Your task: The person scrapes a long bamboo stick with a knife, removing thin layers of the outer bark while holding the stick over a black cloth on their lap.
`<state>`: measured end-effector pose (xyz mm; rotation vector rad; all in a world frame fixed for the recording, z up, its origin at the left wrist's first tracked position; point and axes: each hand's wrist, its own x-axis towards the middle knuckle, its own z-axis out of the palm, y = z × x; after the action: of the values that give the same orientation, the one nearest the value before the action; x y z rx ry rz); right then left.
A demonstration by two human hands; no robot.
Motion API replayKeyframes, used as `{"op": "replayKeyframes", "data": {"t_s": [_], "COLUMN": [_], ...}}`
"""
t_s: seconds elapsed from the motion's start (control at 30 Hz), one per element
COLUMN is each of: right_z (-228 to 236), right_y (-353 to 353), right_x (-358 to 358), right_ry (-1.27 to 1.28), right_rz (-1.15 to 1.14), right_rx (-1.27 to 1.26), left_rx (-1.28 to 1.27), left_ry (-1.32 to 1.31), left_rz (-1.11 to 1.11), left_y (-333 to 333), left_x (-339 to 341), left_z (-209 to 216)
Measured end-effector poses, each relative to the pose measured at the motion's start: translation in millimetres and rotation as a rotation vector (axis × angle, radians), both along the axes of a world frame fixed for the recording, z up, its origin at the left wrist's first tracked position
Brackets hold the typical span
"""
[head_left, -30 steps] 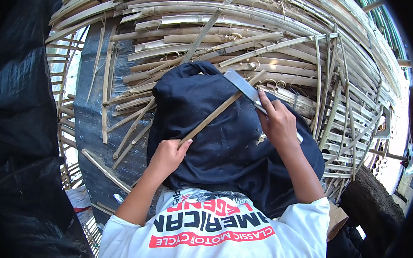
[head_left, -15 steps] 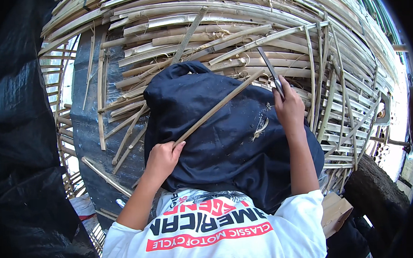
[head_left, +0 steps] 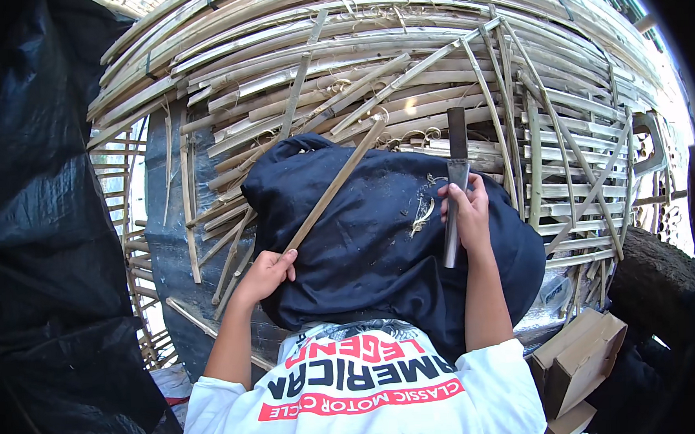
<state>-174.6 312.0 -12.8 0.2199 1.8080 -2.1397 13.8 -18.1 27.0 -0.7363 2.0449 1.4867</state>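
Bamboo strip [head_left: 335, 186] is over the dark cloth [head_left: 348, 225] on the person's lap, slanting from near left to far right. Its far tip clears the cloth edge, above the split-bamboo pile [head_left: 271, 111].

Left hand [head_left: 266, 278]: grasping the strip's near end, thumb on top, at the left side of the cloth.

Right hand [head_left: 469, 211]: grasping the knife [head_left: 457, 170] by its metal handle, thumb along it, fingers wrapped. Dark blade points far, handle butt points near. Knife is right of the strip, well apart, not touching.

Pale shavings [head_left: 421, 215] sit on the cloth between strip and knife, just left of the right hand.

Around that: split pile spans the far side; thin loose strips lean at right. Dark sheet [head_left: 165, 191] at left with slim pieces on it, black plastic [head_left: 42, 233] hanging farther left. Cardboard box [head_left: 579, 354] near right, dark log [head_left: 655, 271] beyond it.
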Motion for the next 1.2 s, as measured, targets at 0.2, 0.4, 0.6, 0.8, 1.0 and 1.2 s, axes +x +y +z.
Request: {"op": "replayKeyframes", "data": {"t_s": [0.2, 0.4, 0.6, 0.8, 1.0, 1.2], "right_z": [-5.7, 4.5, 12.9, 15.0, 14.6, 8.8], "right_y": [-3.3, -3.1, -1.4, -5.9, -16.5, -21.4], "right_x": [7.4, 15.7, 19.5, 24.4, 33.1, 29.5], "right_ry": [0.056, 0.046, 0.057, 0.17, 0.382, 0.338], "right_rz": [0.046, 0.201, 0.181, 0.249, 0.454, 0.365], "right_rx": [-0.092, -0.164, -0.157, -0.003, 0.285, 0.28], "left_rx": [0.024, -0.145, -0.067, 0.07, 0.073, 0.174], "left_ry": [-0.271, -0.273, -0.289, -0.324, -0.348, -0.359], "left_rz": [0.023, -0.093, -0.093, -0.124, -0.138, -0.138], "left_y": [-11.2, -15.7, -21.3, -37.1, -41.4, -43.6], "left_x": [-11.2, -20.1, -26.3, -30.8, -32.3, -35.1], "left_z": [11.2, 9.4, 4.4, -4.4, -8.5, -13.9]}}
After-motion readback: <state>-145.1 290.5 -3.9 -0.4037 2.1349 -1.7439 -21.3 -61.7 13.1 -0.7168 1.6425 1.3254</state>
